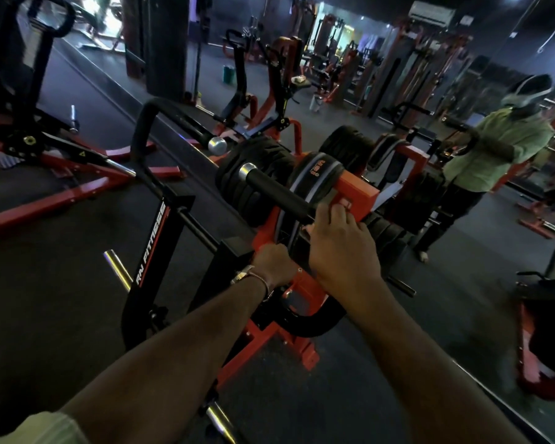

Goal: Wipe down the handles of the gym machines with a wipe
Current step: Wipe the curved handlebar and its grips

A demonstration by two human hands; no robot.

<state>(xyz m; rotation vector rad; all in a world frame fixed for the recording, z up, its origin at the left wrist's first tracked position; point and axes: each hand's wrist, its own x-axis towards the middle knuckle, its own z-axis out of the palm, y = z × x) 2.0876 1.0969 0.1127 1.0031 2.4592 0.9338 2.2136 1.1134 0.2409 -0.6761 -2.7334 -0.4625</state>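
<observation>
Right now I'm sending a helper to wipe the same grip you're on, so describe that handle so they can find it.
Start at the red and black plate-loaded machine marked RN FITNESS on its black upright. The handle is the short straight bar with a black foam grip, right beside the stacked weight plates. Unlike the curved black bar behind it, it has a flat chrome end cap, and the right hand is at its base.
</observation>
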